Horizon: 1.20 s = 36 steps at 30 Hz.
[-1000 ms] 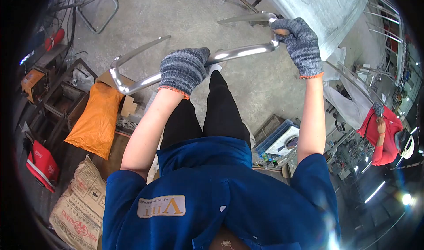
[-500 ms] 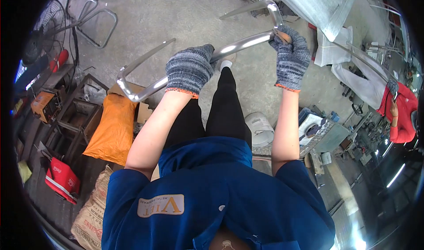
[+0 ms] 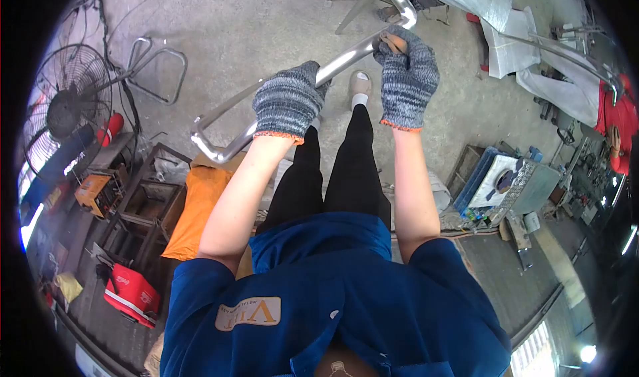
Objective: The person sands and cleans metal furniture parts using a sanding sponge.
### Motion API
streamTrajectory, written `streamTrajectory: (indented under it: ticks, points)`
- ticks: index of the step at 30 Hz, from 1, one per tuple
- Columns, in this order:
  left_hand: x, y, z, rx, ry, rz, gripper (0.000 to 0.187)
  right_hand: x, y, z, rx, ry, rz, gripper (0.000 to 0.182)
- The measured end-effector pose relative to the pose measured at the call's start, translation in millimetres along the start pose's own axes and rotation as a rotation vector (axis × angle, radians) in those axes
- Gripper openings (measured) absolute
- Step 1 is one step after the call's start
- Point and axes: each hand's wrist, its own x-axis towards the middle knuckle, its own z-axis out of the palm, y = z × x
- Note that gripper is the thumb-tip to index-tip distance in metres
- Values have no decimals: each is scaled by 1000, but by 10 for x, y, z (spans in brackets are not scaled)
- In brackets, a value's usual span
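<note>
Across the upper centre of the frame, the gloved left hand (image 3: 287, 102) wraps the bent steel tube (image 3: 219, 147) at mid-span while the right hand (image 3: 407, 77) clamps near its upper bend, steadying it above the concrete floor (image 3: 266, 24).

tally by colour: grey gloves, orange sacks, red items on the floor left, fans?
Grey knit gloves: 2, left hand and right hand, both gripping the bent steel tube
Orange sack: 1
Red items: 2, red case, red cylinder
Fan: 1
Total: 6
</note>
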Motion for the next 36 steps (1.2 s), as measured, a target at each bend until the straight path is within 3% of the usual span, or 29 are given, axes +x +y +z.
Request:
streamTrajectory:
  ticks: [1,2,3,6,9,12,16,17,19,23,25,29,33,35,36]
  points:
    - [3,-3,12,-1,2,3,26,74,-76,9,69,42,58,18]
    - [-3,-16,17,6,32,34,31,-55,-224,-55,-196,11,-67,18]
    - [14,-39,39,9,37,46,31,-229,-239,44,-245,1,-155,19]
    - [-8,-83,69,15,87,77,29,-579,-355,9,-120,-146,-144,19]
    - [-17,-97,84,-35,30,54,30,-313,-573,-338,297,-177,338,25]
    - [-162,-198,178,-44,84,55,30,73,-396,-891,998,-166,565,42]
    - [-282,-312,322,50,142,42,25,360,20,-891,1004,-367,499,47]
    - [-319,-367,339,80,128,25,25,350,-89,-740,1015,-443,480,47]
    - [-468,-485,365,79,303,25,24,165,-412,-350,819,-646,500,48]
    - [-606,-554,497,37,541,31,21,35,-1001,392,757,-986,584,47]
    - [-609,-546,537,-20,524,-9,19,37,-1215,860,222,-1243,59,45]
    - [-522,-435,628,-180,510,-68,11,-174,-1422,1539,-181,-1489,-428,41]
    - [-529,-385,618,-241,533,-91,12,-330,-1482,1951,-336,-1662,-551,36]
    - [-537,-395,606,-273,518,-112,12,-358,-1570,2009,-381,-1736,-381,33]
    - [-527,-378,611,-275,522,-94,11,-321,-1452,2078,-358,-1764,-424,31]
